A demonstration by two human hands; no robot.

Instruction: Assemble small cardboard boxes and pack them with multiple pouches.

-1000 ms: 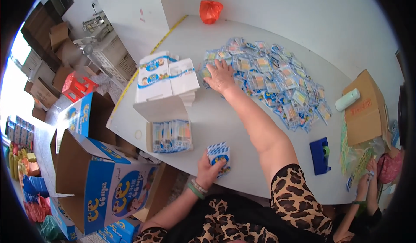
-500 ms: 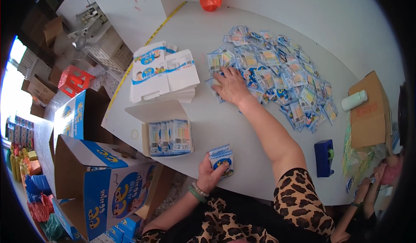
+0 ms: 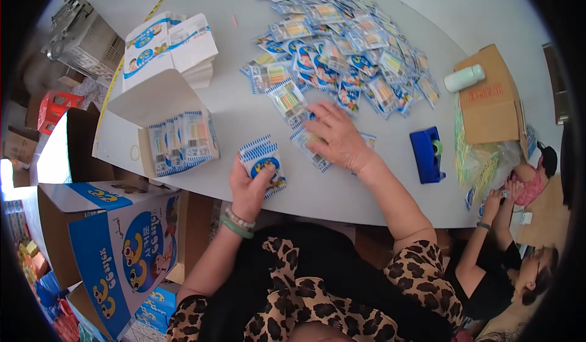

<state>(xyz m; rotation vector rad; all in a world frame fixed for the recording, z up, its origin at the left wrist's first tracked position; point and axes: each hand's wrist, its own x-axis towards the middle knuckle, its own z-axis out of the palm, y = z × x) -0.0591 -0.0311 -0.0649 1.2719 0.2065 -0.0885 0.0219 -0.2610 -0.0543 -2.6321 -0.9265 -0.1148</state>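
Low over the table, my left hand (image 3: 245,190) grips a small stack of blue-and-white snack packets (image 3: 261,159), thumb across the front. My right hand (image 3: 342,139) reaches over loose packets at the near edge of the pile, fingers stretched out and slightly blurred. Under its palm and fingertips lies a packet (image 3: 308,149); another packet (image 3: 288,101) touches it just beyond. The large packet pile (image 3: 360,43) spreads across the far middle. To the left, an open white carton (image 3: 137,101) holds a row of upright packets (image 3: 182,139).
Folded white cartons (image 3: 189,46) are stacked behind the open one. A blue tape dispenser (image 3: 427,156) stands at right, near a cardboard box (image 3: 491,113) with a pale bottle (image 3: 464,78) on it. Large printed boxes (image 3: 137,238) stand below left. Another person (image 3: 488,269) works at far right.
My right hand has drawn back from the pile toward me, with packets now nearer the table's middle. My left hand still holds its stack. The whole view has shifted.
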